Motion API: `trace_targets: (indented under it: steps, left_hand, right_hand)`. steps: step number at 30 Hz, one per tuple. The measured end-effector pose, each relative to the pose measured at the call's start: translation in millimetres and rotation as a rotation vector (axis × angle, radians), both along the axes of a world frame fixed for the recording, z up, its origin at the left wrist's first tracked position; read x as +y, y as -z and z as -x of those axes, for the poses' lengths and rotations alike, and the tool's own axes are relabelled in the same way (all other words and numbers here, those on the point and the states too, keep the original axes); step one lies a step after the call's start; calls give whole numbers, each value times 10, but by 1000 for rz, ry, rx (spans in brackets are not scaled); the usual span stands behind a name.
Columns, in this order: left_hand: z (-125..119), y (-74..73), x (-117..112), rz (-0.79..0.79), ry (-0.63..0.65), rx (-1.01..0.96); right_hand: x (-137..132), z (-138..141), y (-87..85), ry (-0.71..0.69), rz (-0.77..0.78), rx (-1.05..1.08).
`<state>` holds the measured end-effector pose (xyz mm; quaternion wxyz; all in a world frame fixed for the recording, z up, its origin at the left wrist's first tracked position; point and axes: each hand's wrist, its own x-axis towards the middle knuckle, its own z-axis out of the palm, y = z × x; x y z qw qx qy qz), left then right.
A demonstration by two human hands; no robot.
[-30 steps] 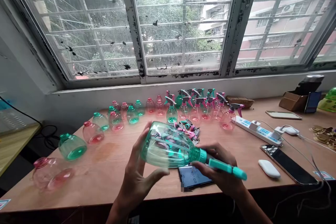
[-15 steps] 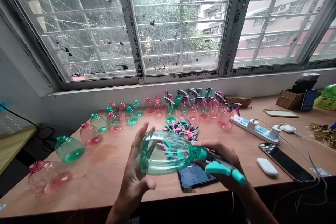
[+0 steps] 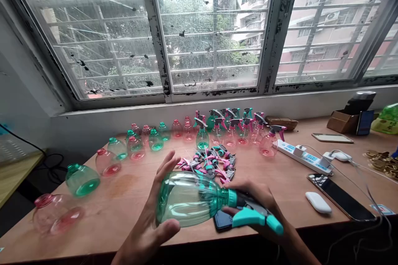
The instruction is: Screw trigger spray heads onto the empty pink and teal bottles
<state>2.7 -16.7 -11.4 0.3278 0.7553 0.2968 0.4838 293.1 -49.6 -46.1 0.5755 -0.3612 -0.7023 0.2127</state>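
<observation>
A clear green spray bottle (image 3: 186,201) lies sideways in the air above the table's front part, its base to the left. My left hand (image 3: 152,211) cups the base, with the thumb on the near side and fingers stretched up along the far side. At the neck, my right hand (image 3: 264,198) is closed around the trigger sprayer (image 3: 248,217), which has a turquoise collar and lever and a dark body. Most of the right fingers are hidden behind it. Beyond the bottle lies a pile of loose pink, turquoise and grey sprayer heads (image 3: 213,159).
Open-necked pink and green bottles (image 3: 82,180) line the table's left side. Several bottles with sprayers (image 3: 231,132) stand at the back. To the right are a power strip (image 3: 304,156), a white case (image 3: 318,203) and a phone (image 3: 340,196). Another phone (image 3: 222,221) is partly covered by the held bottle.
The bottle and both hands have moved down and a little left, uncovering more of the sprayer-head pile. My left thumb has come up against the bottle's base.
</observation>
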Motion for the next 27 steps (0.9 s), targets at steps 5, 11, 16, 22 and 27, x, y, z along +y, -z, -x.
trace_targets:
  steps: [5, 11, 16, 22, 27]
  left_hand:
    - [49, 29, 59, 93, 15, 32]
    - [7, 9, -34, -230, -52, -130]
    - [21, 7, -75, 97, -10, -88]
    - [39, 103, 159, 279, 165, -114]
    - [52, 276, 207, 160, 109, -84]
  right_hand:
    - [16, 41, -12, -21, 117, 38]
    - [-6, 75, 48, -147, 301, 233]
    - [-82, 105, 121, 142, -177, 67]
    - [-41, 142, 16, 108, -243, 168]
    - [-6, 63, 19, 229, 16, 225]
